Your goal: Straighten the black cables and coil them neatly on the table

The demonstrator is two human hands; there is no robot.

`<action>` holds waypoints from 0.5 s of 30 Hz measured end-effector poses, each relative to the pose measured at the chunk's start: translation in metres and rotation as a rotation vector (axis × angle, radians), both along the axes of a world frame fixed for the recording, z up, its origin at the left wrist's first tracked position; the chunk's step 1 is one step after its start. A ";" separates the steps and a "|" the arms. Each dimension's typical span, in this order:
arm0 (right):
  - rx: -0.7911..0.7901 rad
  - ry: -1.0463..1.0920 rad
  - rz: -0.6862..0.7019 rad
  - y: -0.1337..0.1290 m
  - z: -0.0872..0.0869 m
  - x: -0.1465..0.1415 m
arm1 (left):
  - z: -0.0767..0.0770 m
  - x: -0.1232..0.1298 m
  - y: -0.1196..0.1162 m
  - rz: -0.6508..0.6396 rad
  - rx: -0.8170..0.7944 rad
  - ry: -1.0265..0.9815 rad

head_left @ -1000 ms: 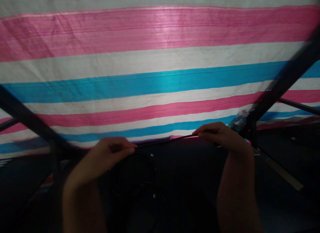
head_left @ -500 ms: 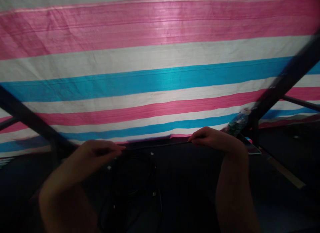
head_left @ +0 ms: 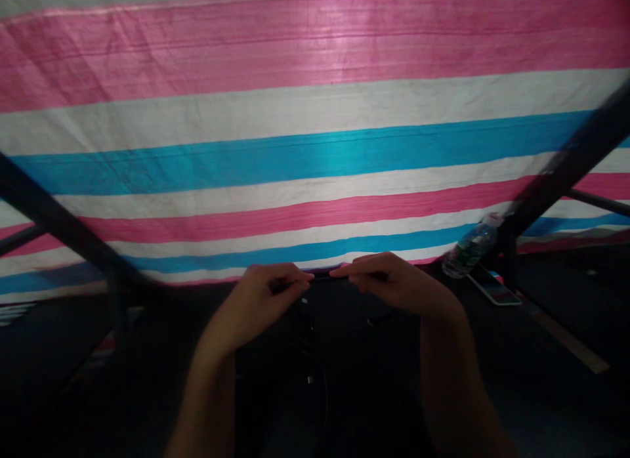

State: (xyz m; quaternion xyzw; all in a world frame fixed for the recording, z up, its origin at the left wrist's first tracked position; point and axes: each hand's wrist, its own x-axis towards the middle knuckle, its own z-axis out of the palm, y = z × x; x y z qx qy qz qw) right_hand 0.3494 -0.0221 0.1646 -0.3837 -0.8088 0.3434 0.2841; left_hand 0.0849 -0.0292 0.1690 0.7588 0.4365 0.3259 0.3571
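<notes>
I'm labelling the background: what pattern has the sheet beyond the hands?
The sheet has pink, white and blue stripes; head view.

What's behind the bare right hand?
Behind the bare right hand, the pink, white and blue striped sheet shows above it and a dim, dark surface below. The hand covers whatever lies directly behind it and hides part of the thin black cable it grips.

The left hand [head_left: 270, 297] and right hand [head_left: 396, 284] hide parts of the thin dark strand [head_left: 325, 278] between them — its ends cannot be made out — while both forearms [head_left: 211, 386] run off the bottom edge, the striped sheet [head_left: 315, 140] is cut off on top, and the label [head_left: 466, 251] on the bottle [head_left: 485, 231] is too small to read.
</notes>
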 end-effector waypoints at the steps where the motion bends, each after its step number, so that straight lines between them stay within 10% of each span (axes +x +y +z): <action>1: 0.001 -0.017 0.010 0.001 -0.001 -0.005 | -0.001 -0.001 0.001 -0.013 -0.005 0.015; 10: 0.001 -0.130 -0.087 0.016 -0.009 0.041 | 0.009 -0.050 0.006 0.045 -0.070 0.079; 15: 0.063 -0.143 -0.202 0.021 -0.011 0.040 | 0.006 -0.035 0.007 0.088 -0.058 0.018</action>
